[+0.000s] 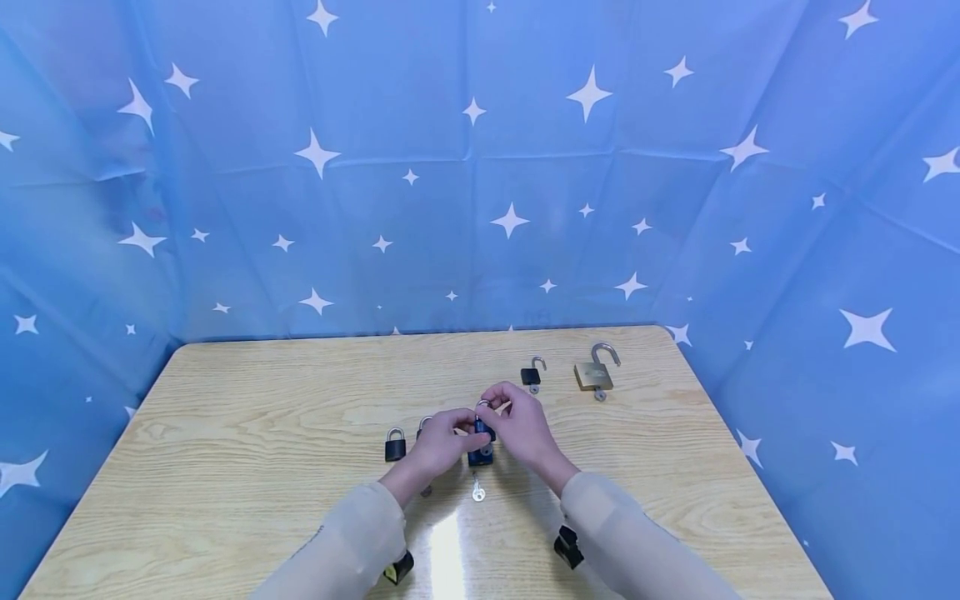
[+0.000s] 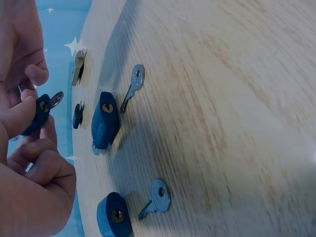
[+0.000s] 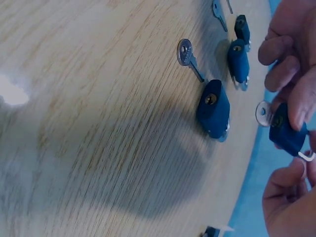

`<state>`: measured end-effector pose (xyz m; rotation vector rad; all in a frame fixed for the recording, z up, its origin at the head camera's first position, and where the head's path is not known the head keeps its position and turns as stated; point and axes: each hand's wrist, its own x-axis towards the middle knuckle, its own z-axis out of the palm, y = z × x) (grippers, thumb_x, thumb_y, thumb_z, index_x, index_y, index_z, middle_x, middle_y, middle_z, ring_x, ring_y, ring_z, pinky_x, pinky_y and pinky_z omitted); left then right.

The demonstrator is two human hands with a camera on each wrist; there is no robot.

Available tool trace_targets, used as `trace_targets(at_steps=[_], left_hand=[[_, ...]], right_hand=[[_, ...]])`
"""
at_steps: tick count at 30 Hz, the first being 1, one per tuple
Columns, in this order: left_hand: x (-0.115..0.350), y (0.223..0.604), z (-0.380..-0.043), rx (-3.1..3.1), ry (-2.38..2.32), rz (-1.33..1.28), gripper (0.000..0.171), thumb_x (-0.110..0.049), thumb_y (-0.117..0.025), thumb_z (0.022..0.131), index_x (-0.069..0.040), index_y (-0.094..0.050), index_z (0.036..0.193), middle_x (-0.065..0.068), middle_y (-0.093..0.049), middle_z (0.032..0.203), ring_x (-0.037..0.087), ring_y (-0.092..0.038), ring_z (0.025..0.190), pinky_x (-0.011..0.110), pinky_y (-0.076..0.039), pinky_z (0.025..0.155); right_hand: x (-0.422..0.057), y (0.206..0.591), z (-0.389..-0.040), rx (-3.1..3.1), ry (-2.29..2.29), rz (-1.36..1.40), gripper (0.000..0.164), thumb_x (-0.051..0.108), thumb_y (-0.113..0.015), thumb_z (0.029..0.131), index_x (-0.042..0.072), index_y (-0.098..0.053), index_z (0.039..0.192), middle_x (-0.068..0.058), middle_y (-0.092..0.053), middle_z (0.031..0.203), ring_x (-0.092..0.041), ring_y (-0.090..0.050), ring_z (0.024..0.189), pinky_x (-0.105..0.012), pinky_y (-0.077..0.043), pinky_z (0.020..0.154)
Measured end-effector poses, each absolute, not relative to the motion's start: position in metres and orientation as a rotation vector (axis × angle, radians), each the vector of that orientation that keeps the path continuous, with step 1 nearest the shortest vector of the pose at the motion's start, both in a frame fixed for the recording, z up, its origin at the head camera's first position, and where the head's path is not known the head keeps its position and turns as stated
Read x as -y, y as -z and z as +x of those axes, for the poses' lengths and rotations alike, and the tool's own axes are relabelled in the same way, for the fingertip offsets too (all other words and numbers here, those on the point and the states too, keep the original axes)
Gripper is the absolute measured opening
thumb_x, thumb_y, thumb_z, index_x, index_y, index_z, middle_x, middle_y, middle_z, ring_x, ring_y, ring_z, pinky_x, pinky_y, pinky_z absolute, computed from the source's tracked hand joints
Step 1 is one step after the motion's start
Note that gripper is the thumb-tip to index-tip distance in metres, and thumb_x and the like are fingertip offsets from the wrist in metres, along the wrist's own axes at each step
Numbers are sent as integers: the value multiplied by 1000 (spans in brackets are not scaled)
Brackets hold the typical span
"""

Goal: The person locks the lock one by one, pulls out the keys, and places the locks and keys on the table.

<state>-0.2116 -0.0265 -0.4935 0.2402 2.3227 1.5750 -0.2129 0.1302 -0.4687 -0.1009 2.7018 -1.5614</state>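
A small dark padlock is held above the table between both hands, with a key in its keyhole. My left hand grips its body, the thumb against its side in the right wrist view. My right hand pinches at the shackle; the fingers partly cover it, so I cannot tell whether it is fastened. Just beneath, a larger dark padlock stands on the table with a loose key in front of its keyhole.
A small black padlock and a brass padlock lie at the back right, shackles open, keys inserted. To the left stands a black padlock; another dark padlock has a key beside it. Dark objects lie near my forearms.
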Motion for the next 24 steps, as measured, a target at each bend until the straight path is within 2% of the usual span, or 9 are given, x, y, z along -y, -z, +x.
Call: trace_targets(at_steps=[6,11,15,17,20,22,24], left_hand=[[26,492,-211,-2311,-1575,240,14,-26,-68,91,-13,-68,97,0,-63,95,18,-54,90,31,-41,72],[25,491,-210,-2294,-1570,250,17,-28,-67,92,-13,-71,100,0,-66,93,16,-54,84,31,-40,71],[25,493,-210,-2291,-1571,236,23,-34,-64,94,-11,-67,89,-5,-56,77,12,-47,70,28,-37,64],[25,494,-210,-2292,-1578,235,27,-35,-63,95,-10,-64,85,-6,-52,75,11,-44,67,27,-37,62],[26,495,-210,-2296,-1595,239,28,-36,-62,95,-9,-67,87,-5,-58,79,11,-49,73,29,-40,66],[26,495,-210,-2301,-1604,240,27,-37,-62,95,-12,-71,93,-4,-65,89,11,-54,85,31,-43,74],[26,495,-210,-2301,-1618,243,29,-38,-62,95,-11,-71,94,-2,-65,89,12,-55,87,32,-43,75]], right_hand=[[-131,469,-215,-2722,1582,-121,9,18,-65,94,14,-69,102,-1,-64,89,-16,-52,69,-25,-43,61],[-133,471,-216,-2749,1577,-139,9,19,-65,94,18,-71,101,0,-66,88,-16,-56,75,-26,-45,63],[-134,471,-217,-2753,1569,-162,9,21,-67,93,18,-73,98,4,-70,90,-14,-57,75,-25,-47,64],[-134,471,-218,-2763,1564,-183,8,20,-67,92,17,-74,96,4,-71,90,-13,-58,76,-26,-47,66],[-134,471,-219,-2776,1551,-190,9,20,-68,92,15,-74,97,3,-70,86,-13,-57,74,-26,-47,65],[-134,470,-219,-2781,1556,-192,10,18,-68,92,14,-74,99,1,-69,84,-13,-57,72,-26,-47,64],[-134,470,-219,-2777,1566,-183,10,17,-68,92,13,-74,99,0,-67,81,-14,-56,71,-25,-46,63]])
